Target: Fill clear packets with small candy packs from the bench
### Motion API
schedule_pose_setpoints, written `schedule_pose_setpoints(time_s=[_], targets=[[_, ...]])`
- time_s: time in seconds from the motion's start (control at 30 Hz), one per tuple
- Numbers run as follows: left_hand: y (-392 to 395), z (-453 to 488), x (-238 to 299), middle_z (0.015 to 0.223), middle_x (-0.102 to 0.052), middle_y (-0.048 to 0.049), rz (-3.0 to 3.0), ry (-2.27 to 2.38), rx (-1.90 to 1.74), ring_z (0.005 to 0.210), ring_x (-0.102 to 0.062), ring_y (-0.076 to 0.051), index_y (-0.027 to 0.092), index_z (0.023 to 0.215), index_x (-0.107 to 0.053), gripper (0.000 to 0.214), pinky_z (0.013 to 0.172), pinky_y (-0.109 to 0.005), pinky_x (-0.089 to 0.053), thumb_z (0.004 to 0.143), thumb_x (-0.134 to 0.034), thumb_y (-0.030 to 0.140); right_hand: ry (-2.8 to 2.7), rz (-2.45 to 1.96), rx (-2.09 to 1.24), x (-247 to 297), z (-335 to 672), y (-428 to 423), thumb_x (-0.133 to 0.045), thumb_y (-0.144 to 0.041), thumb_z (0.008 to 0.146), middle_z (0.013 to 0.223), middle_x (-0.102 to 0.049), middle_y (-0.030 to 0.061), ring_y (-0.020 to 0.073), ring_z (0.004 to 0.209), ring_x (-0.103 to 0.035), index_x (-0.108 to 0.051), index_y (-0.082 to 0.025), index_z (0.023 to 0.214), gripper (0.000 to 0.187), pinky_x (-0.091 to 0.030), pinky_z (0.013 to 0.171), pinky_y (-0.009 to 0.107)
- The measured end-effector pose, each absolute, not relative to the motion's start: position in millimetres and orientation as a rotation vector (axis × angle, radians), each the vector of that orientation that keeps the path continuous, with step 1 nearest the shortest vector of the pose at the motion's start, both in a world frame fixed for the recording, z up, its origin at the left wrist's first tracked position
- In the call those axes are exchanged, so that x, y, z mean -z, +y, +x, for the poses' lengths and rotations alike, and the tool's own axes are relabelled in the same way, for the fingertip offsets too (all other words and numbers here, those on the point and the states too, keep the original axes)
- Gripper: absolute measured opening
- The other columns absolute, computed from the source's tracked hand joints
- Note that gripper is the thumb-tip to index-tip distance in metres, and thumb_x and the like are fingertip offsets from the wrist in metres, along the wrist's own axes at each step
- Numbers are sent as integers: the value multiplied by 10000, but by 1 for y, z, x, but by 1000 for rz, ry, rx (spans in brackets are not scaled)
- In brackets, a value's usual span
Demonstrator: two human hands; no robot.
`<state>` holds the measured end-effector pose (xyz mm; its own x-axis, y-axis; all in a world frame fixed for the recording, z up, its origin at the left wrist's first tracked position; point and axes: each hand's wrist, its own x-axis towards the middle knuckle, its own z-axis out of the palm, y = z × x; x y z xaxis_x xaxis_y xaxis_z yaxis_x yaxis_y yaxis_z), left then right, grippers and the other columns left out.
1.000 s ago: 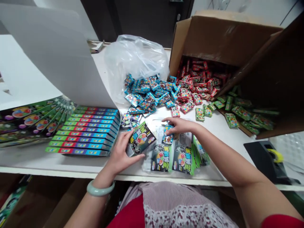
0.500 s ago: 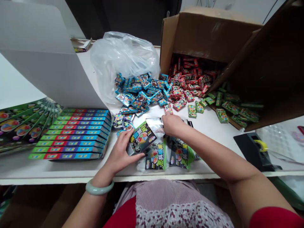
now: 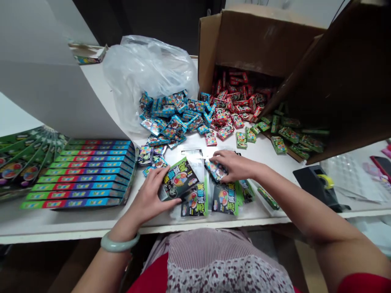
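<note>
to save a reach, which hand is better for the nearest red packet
Probably the right hand: it is nearer the red packet, with only a small blue packet under it, while the left hand holds a large black-and-green packet.

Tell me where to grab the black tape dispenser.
Probably grip the black tape dispenser by its flat body, left of the yellow tape roll, coming down from above with the right hand. That hand is nearer, and the broad body lies flat, leaving the roll clear.

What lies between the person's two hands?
In the head view: a black-and-green packet under the left hand, then a clear plastic sleeve, before the right hand.
</note>
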<state>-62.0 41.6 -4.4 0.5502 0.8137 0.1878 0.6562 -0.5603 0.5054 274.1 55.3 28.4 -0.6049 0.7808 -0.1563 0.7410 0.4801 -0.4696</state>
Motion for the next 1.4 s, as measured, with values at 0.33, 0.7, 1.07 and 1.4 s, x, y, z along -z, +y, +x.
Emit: schedule_pose_setpoints(time_s=[0.33,0.7,1.07,1.4], targets=[[43,-41,-7,1281,-416,-142,2561,965,-565,1199,-435,-334,259,1474,-196,954,1022,-519,-397,718,-741,462,-2518,-1178,-688,-72,263,27,-778,-310,689,1395,-398,121,305,1268,-430,-399,-275,1417,821,-426,1037,444],[32,-30,-5,1268,-452,-156,2458,1085,-656,1192,-453,-334,192,1393,-318,903,1009,-522,-413,660,-785,439,-2219,-1217,-792,-60,243,22,-791,-439,684,1458,-369,126,332,1356,-349,-414,-281,1376,804,-354,1097,524],[14,-7,-27,1116,-528,-74,1711,1094,-972,967,-605,-215,290,1357,-362,542,861,-415,-531,869,-595,314,-1294,-1224,-1037,-40,203,-5,-644,-232,806,1041,-588,3,79,654,-542,-481,-323,1191,428,-514,642,265],[-11,-5,7,1219,-569,-84,1429,834,-832,1022,-614,-208,314,1429,-265,683,810,-336,-558,849,-619,253,-1283,-1407,-797,-5,196,-35,-581,-306,861,983,-664,43,170,837,-630,-647,-255,1068,224,-533,749,333]])
